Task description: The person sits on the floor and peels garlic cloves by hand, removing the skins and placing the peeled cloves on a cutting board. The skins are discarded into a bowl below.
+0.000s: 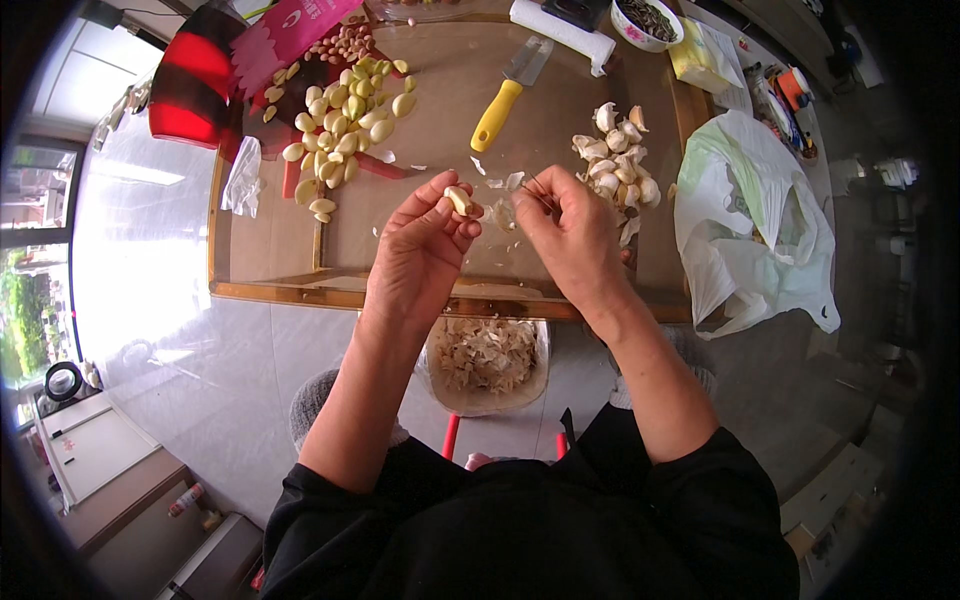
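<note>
Between the thumb and fingers of my left hand [420, 251] is a pale garlic clove [458, 201], mostly bare of skin. My right hand [571, 232] is closed just to the right of it, pinching a thin dark object [541, 193] that is too small to name. Papery garlic skins [501, 214] lie on the tabletop between and beneath the hands. Peeled garlic cloves [346, 127] are heaped at the left, beyond my left hand. Unpeeled garlic cloves [619, 154] form a pile behind my right hand.
A yellow-handled knife [498, 112] rests on the glass-topped table [442, 67]. Below its wooden edge stands a bin [487, 405] holding garlic skins. At right are a plastic bag [757, 262] and a bowl of seeds [646, 22]; at left, a red container [187, 82] and crumpled tissue [243, 177].
</note>
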Tool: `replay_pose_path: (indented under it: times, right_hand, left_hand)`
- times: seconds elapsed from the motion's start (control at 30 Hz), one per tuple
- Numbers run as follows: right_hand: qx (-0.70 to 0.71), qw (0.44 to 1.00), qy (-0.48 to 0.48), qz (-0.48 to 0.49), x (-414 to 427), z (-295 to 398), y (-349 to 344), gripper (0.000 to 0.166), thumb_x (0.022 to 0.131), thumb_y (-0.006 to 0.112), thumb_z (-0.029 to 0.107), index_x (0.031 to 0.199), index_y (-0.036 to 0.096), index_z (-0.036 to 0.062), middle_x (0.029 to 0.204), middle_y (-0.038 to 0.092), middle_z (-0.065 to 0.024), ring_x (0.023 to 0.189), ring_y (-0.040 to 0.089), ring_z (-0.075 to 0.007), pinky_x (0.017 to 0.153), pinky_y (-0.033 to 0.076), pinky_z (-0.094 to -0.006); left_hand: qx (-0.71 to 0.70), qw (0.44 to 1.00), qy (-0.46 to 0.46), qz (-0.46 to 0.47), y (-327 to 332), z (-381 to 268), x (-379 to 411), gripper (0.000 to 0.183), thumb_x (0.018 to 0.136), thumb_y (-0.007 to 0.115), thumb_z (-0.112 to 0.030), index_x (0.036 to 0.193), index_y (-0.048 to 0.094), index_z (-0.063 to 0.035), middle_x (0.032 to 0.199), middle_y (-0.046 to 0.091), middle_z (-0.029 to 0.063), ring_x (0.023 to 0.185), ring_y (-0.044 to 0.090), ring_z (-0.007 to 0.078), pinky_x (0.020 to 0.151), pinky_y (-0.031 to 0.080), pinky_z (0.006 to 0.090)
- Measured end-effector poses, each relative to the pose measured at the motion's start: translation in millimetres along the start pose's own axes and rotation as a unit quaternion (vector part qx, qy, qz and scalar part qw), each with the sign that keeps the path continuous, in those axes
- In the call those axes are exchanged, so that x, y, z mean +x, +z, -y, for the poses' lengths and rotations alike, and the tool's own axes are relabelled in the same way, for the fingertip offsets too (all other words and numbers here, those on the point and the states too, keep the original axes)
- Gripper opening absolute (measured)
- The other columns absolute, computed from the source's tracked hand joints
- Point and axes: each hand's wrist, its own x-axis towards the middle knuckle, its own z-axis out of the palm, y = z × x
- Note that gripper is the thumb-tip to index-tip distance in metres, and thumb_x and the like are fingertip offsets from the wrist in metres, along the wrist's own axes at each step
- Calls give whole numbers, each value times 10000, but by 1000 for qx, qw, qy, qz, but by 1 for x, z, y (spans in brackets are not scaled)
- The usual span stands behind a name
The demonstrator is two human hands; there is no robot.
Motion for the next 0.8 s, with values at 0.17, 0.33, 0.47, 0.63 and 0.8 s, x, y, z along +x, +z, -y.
replay_pose_path:
  times: [0.17, 0.33, 0.47, 0.63, 0.8]
  right_hand:
    - [76, 996, -54, 7, -8, 12, 6, 145, 874, 658, 128, 910, 631, -11, 864, 686, -138, 782, 688, -233, 681, 535, -337]
    - [120, 989, -85, -16, -5, 8, 15, 162, 856, 709, 150, 905, 644, 10, 855, 676, -104, 760, 678, -233, 654, 523, -342]
    - [75, 993, -92, -22, -6, 15, 5, 138, 852, 710, 125, 884, 639, 12, 848, 676, -98, 740, 672, -229, 639, 520, -336]
    - [57, 992, -114, -8, -6, 12, -2, 140, 869, 694, 142, 886, 638, 15, 856, 680, -96, 744, 675, -229, 642, 521, -332]
    - [116, 991, -56, 27, -8, 15, -9, 168, 956, 559, 163, 980, 628, 13, 917, 678, -125, 812, 670, -236, 686, 516, -324]
  left_hand:
    - [-7, 999, 19, -27, 0, 6, 1, 218, 919, 585, -11, 1136, 605, -9, 1056, 655, 112, 918, 634, 184, 811, 520, 293]
    - [87, 992, 74, -44, 15, 13, -1, 181, 908, 593, 9, 1088, 611, -9, 1012, 665, 108, 873, 635, 162, 788, 517, 285]
    - [303, 945, 109, -55, 29, 6, -6, 174, 883, 630, 25, 1055, 612, 5, 881, 677, 65, 743, 631, 118, 697, 515, 243]
    - [445, 885, 125, -47, 35, 4, -10, 191, 864, 636, 56, 1052, 629, 27, 849, 687, 42, 722, 639, 85, 638, 504, 211]
    - [407, 897, 171, -35, 29, 8, -5, 226, 849, 619, 102, 1064, 625, 34, 935, 688, 64, 791, 653, 102, 703, 544, 236]
